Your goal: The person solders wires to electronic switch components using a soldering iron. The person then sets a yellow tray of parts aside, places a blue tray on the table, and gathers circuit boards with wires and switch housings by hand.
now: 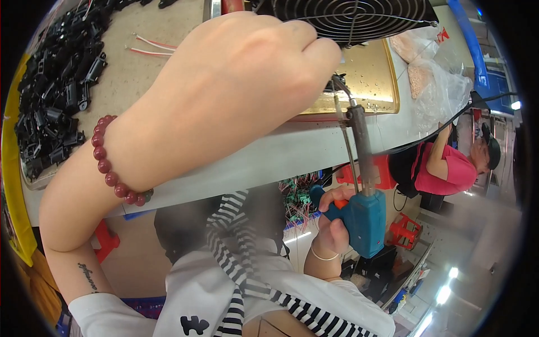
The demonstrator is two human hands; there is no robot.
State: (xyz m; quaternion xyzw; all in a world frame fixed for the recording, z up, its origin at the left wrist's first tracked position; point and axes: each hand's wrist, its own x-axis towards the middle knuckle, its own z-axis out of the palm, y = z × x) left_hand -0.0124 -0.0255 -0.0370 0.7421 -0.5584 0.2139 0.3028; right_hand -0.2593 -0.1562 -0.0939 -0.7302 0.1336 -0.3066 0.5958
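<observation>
I'm holding the blue soldering gun (368,227) upright in my right hand (330,236), low on that side and just off the edge of the white table (241,160). My fingers there are closing round its handle, with the orange trigger (340,204) sitting beside them. Its metal barrel (366,149) is pointing up to the bent tip (343,87), which is ending by a small black piece (338,80) over the gold tray (379,84); whether the two are touching, I can't tell. My left hand (269,62) is hanging over the tray's near corner with its back to me, the fingers curling under into a loose fist; their tips are hiding from view, so I can't say whether they're pinching that piece. A black fan (353,19) is standing just beyond my knuckles. I'm judging the gun to be a stiff, moderately light tool, its weight sitting mostly in the blue body, so the moulded handle is giving the safest hold. The barrel and tip are probably running hot, and the thin guide tube (349,151) alongside is looking easy to bend, so I'm treating both as no place for fingers. The black piece is looking small, hard and perhaps slippery, better suiting a fingertip grip on its far side.
</observation>
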